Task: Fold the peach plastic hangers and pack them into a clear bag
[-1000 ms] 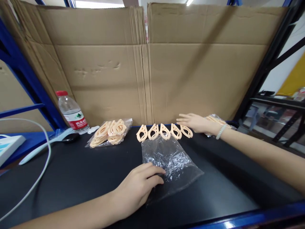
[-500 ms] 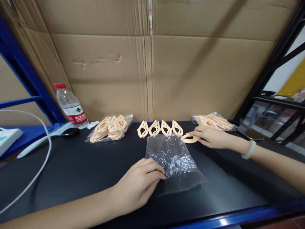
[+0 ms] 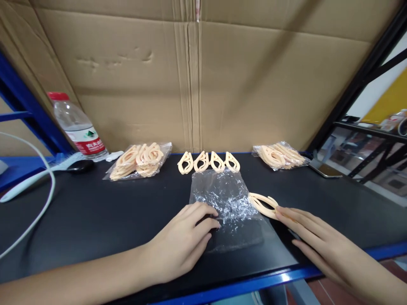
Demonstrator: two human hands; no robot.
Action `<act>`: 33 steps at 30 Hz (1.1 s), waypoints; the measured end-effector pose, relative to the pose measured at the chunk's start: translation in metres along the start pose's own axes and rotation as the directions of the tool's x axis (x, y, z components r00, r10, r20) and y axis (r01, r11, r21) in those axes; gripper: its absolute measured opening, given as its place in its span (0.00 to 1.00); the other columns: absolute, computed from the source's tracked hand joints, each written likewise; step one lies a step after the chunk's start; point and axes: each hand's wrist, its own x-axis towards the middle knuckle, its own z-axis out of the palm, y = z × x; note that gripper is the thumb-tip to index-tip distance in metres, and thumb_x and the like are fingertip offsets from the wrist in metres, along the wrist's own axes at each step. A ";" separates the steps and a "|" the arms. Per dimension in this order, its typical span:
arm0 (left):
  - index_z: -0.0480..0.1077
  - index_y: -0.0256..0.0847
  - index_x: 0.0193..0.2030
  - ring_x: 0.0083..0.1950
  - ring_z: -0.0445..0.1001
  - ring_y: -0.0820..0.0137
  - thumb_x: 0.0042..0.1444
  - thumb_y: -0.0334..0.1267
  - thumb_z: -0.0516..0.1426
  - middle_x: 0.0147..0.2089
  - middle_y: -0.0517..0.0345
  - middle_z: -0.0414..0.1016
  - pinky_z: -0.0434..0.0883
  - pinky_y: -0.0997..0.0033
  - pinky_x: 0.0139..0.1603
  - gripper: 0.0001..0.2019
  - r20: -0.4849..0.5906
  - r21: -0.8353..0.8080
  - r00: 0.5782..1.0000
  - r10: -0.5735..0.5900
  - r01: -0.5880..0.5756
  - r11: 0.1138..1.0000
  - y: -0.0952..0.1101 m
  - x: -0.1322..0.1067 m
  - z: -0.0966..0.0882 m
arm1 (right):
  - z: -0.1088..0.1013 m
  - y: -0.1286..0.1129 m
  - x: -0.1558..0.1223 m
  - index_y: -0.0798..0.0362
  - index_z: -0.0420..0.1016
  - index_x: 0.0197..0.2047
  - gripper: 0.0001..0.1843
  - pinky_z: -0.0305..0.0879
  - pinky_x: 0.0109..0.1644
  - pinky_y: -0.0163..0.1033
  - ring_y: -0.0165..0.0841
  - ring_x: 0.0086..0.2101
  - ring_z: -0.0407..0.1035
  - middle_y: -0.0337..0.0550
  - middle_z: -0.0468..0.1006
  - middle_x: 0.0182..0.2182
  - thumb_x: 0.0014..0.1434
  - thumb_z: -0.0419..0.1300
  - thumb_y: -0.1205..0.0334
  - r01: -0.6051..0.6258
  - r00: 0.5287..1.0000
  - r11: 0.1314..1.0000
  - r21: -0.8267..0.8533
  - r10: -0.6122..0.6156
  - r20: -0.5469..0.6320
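Note:
On the black table, a crinkled clear plastic bag [image 3: 230,201] lies flat in front of me. My left hand [image 3: 187,241] is on its left edge, fingers curled and holding it down. My right hand [image 3: 321,237] pinches one end of a peach folding hanger [image 3: 262,204], folded up, whose other end reaches the bag's right side. Behind the bag stand several like hangers [image 3: 217,162] in a row, also folded. Part of the bag's left edge is hidden under my left fingers.
Packed bags of hangers lie at the back left [image 3: 138,160] and back right [image 3: 280,156]. A water bottle [image 3: 81,127], a dark mouse-like object [image 3: 80,166] and a white cable [image 3: 51,186] are left. A phone-like slab [image 3: 327,169] lies right. Cardboard [image 3: 133,84] walls the back.
My right hand has drawn the hanger from the end of the row toward me, to the bag's right side. My left hand stays on the bag. The camera view has shifted slightly.

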 end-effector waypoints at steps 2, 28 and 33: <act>0.67 0.39 0.53 0.58 0.65 0.60 0.62 0.26 0.48 0.56 0.47 0.67 0.67 0.56 0.58 0.15 0.001 0.014 1.000 0.012 -0.012 1.000 0.000 0.001 0.000 | -0.001 -0.004 -0.007 0.53 0.55 0.68 0.26 0.77 0.47 0.49 0.46 0.52 0.70 0.48 0.68 0.59 0.69 0.46 0.58 0.032 0.999 0.999 -0.034 -0.033 -0.027; 0.64 0.42 0.60 0.64 0.62 0.60 0.64 0.27 0.47 0.61 0.51 0.67 0.65 0.55 0.63 0.19 0.008 0.040 0.999 0.047 -0.047 0.998 -0.011 0.003 0.009 | 0.009 -0.001 -0.046 0.51 0.61 0.64 0.25 0.70 0.52 0.50 0.44 0.55 0.65 0.54 0.69 0.57 0.65 0.52 0.71 0.007 0.991 0.972 0.236 0.026 -0.134; 0.66 0.42 0.59 0.63 0.64 0.60 0.63 0.28 0.48 0.60 0.51 0.68 0.66 0.57 0.63 0.19 0.026 0.060 0.999 0.042 -0.044 0.997 -0.011 0.004 0.007 | 0.008 -0.001 -0.051 0.54 0.59 0.66 0.26 0.70 0.54 0.50 0.45 0.56 0.64 0.54 0.67 0.59 0.66 0.52 0.69 -0.003 0.998 0.981 0.192 0.015 -0.064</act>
